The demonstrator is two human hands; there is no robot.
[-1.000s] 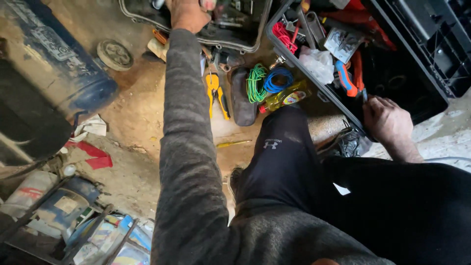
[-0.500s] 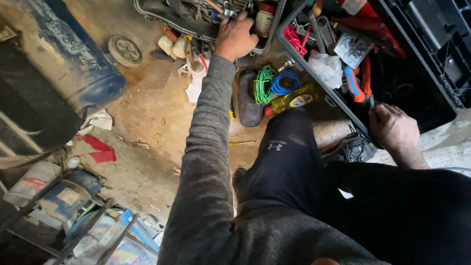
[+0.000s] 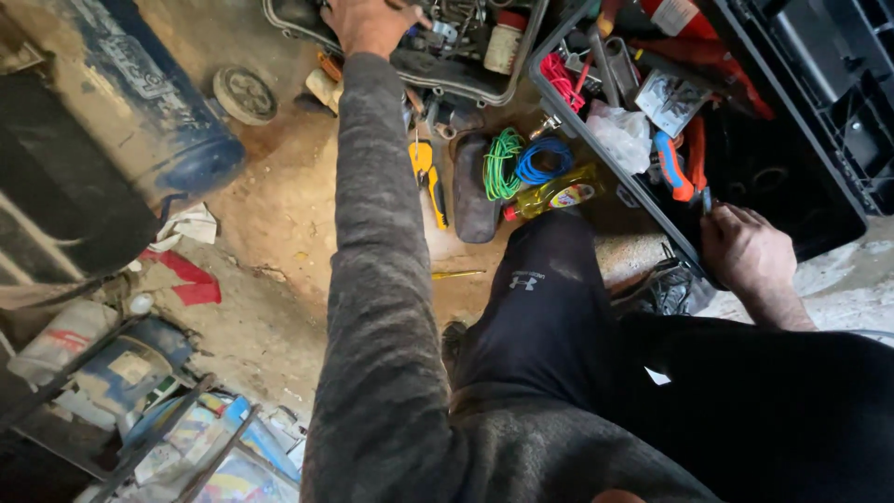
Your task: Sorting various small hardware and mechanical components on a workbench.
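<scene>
My left hand reaches far forward into a grey tray full of metal tools at the top of the view. Its fingers are hidden among the tools, so a grip does not show. A red and white can stands in the same tray to its right. My right hand rests at the near rim of an open black toolbox, fingers curled over the edge. An orange and blue handled tool lies just inside the box beyond that hand.
On the dirt floor between the containers lie yellow-handled pliers, a green wire coil, a blue wire coil and a bottle of yellow liquid. A blue cylinder lies at the left. Cans and boxes crowd the lower left.
My left hand sat further right over the tray half a second ago and is now back at its left part. My right hand has stayed at the toolbox rim.
</scene>
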